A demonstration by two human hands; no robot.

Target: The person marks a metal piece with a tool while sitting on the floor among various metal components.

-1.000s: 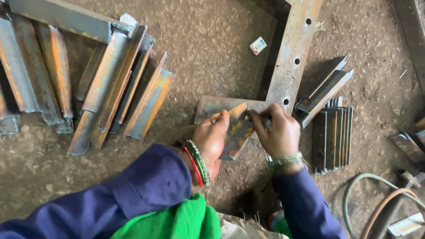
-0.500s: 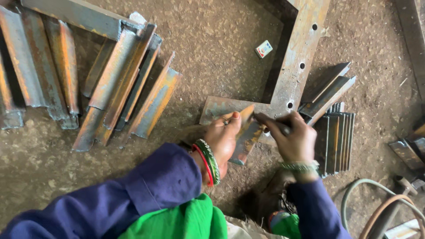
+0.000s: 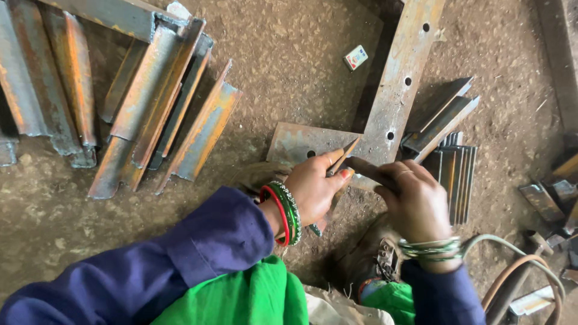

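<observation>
Steel plate: grey, rust-orange blotches. Angle irons: grey-blue, streaked orange-brown. Marking stick: tan. Bangles: red and green, left wrist; pale green bangles, right. Sleeves: navy. Garment: bright green. Small box: white, red patch. Ground: brown.

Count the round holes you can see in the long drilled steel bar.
4. On the bar: one near the top, two midway, one low, just above the right hand. More may be hidden.
</observation>
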